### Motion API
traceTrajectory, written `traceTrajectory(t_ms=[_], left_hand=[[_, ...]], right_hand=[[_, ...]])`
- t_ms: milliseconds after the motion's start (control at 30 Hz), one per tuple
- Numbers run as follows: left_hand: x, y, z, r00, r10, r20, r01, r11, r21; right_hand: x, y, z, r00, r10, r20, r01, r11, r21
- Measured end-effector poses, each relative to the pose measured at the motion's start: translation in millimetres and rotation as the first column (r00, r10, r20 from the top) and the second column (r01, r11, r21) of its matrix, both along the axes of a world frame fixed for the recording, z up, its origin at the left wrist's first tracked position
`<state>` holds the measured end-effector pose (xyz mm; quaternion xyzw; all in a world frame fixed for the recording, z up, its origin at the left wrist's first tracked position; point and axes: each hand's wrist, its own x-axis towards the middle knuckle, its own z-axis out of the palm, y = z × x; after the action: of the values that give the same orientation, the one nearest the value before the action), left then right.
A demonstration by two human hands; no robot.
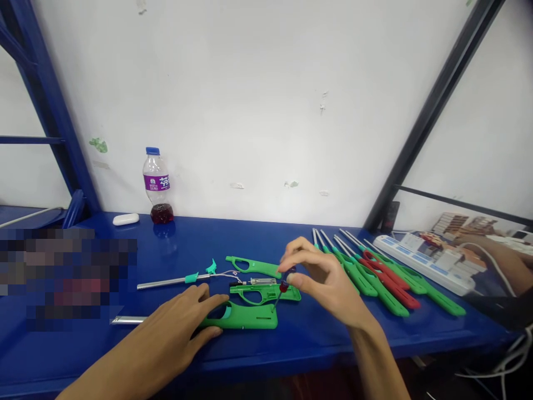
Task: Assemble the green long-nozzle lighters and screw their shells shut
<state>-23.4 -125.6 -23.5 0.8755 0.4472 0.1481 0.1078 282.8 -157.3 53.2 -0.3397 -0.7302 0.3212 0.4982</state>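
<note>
My left hand grips a green long-neck lighter against the table, thumb on the near side and fingers on the far side. Its metal tube sticks out to the left. Between the fingertips of my right hand is a small screwdriver with a dark and red handle; its shaft slants down to the end of the lighter's handle. Just behind lies an opened lighter: one green shell half, the other half with a clear fuel tank, and a loose metal tube with teal parts.
Several green and red lighters lie fanned out at the right, beside a white power strip. A bottle with dark red drink and a white case stand near the wall on the blue table. The left edge is blurred out.
</note>
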Motion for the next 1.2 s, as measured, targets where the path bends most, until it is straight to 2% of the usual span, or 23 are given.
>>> traceTrajectory(t_ms=[167, 333, 400, 600, 867, 1000, 1067, 1200], left_hand=[[-0.5, -2.1, -1.3, 1.0, 0.002, -0.001, -0.002, 0.999, 0.037], [1.3, -2.1, 1.0, 1.0, -0.017, 0.008, 0.017, 0.999, 0.046], [1.2, -1.9, 0.9, 1.0, -0.007, 0.004, 0.007, 0.999, 0.044], [0.5, -2.2, -1.6, 1.0, 0.004, -0.003, -0.004, 0.999, 0.054], [3.0, -1.3, 1.6, 1.0, -0.016, 0.0, 0.016, 0.999, 0.052], [1.4, -0.4, -1.1, 1.0, -0.007, 0.007, 0.006, 0.998, 0.055], [0.1, -0.7, -3.1, 1.0, -0.003, 0.01, 0.002, 0.998, 0.056], [-0.6, -0.6, -2.6, 1.0, 0.0, 0.021, -0.001, 0.998, 0.061]], right_hand=[[-1.5, -0.3, 1.6, 0.994, -0.096, 0.052, 0.097, 0.995, -0.018], [-2.5, -1.7, 3.1, 0.985, -0.159, 0.068, 0.156, 0.987, 0.049], [-2.8, -2.2, 3.4, 0.982, -0.173, 0.075, 0.171, 0.985, 0.037], [-3.7, -3.5, 4.5, 0.992, -0.106, 0.066, 0.104, 0.994, 0.039], [-2.3, -3.5, 4.6, 0.991, -0.103, 0.084, 0.103, 0.995, 0.014], [-2.6, -3.6, 4.4, 0.991, -0.129, 0.026, 0.129, 0.992, 0.016], [-2.9, -4.3, 5.0, 0.99, -0.134, 0.047, 0.134, 0.991, -0.007], [-3.0, -6.0, 6.3, 0.995, -0.072, 0.072, 0.073, 0.997, -0.008]])
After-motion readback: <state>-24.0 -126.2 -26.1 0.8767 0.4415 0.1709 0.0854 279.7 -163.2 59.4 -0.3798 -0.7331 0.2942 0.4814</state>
